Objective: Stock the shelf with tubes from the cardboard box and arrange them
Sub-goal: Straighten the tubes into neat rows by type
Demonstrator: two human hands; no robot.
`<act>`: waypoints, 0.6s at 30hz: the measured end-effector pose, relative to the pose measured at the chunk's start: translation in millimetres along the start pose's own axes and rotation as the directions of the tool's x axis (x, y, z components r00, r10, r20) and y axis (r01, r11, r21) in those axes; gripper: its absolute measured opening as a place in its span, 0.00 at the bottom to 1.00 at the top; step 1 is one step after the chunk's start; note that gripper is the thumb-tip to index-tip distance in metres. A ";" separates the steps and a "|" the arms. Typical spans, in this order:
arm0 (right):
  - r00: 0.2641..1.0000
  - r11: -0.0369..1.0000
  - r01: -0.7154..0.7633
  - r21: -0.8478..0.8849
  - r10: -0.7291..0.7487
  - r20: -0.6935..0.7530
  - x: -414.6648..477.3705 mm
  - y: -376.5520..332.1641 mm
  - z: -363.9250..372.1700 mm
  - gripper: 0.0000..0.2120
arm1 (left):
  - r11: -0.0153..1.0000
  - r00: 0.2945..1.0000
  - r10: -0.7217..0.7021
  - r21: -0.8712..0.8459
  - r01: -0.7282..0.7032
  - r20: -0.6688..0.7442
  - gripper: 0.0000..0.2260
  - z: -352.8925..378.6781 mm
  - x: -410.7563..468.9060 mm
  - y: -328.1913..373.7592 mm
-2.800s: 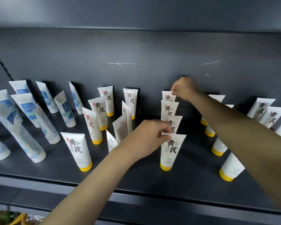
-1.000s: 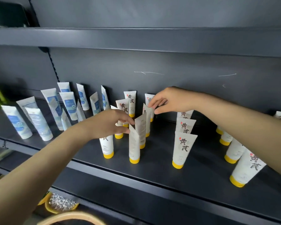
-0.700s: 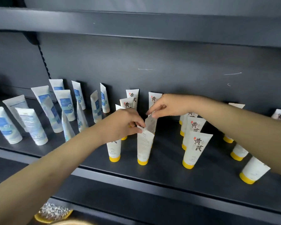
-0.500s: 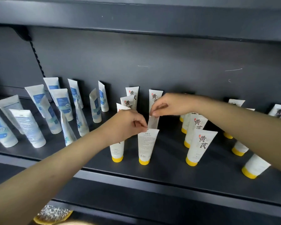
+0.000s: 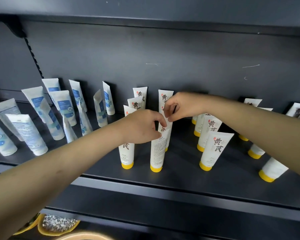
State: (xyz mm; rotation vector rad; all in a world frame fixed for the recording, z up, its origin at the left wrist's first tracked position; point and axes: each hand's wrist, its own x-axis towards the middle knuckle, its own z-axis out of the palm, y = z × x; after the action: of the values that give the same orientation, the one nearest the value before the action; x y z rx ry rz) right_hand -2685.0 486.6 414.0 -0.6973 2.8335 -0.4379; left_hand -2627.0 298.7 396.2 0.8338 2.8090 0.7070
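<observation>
White tubes with yellow caps stand cap-down in rows on the dark shelf (image 5: 180,177). My left hand (image 5: 142,126) pinches the top edge of the front tube (image 5: 157,149) of the middle row, whose back label faces me. My right hand (image 5: 182,106) pinches the top of the tube behind it (image 5: 169,125), which is mostly hidden by both hands. Another tube (image 5: 127,153) stands just left under my left hand. A further row starts with a front-facing tube (image 5: 213,151) on the right. The cardboard box is not in view.
White tubes with blue labels (image 5: 62,108) stand in rows on the shelf's left part. More yellow-capped tubes (image 5: 272,170) stand at the far right, partly under my right forearm. A shelf board (image 5: 145,21) hangs overhead. Yellow dishes of small grains (image 5: 57,224) sit below.
My hands left the right-hand row and moved to the middle row. The front tube there, first seen edge-on, has turned so its back label faces me; the tube behind has been straightened.
</observation>
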 end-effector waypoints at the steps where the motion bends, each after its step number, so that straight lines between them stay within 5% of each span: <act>1: 1.000 1.000 -0.002 -0.012 0.002 0.003 -0.3 0.2 -0.8 0.05 | 1.000 1.000 -0.001 -0.003 0.001 0.026 0.12 0.0 0.4 1.3; 14: 0.999 0.997 -0.044 -0.067 0.044 -0.008 -2.4 10.8 -1.3 0.11 | 0.995 0.969 0.033 -0.097 -0.010 0.246 0.10 -19.5 -1.6 1.9; 18: 0.999 0.988 -0.030 -0.152 0.025 -0.032 -1.3 6.0 3.8 0.08 | 0.994 0.972 0.110 -0.012 -0.110 0.208 0.10 -16.1 -0.2 -3.1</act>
State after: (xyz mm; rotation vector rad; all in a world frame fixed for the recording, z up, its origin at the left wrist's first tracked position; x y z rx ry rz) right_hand -2685.4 491.3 408.6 -0.6833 2.9242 -0.2298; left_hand -2632.4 289.9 408.9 1.0069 2.5932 0.5959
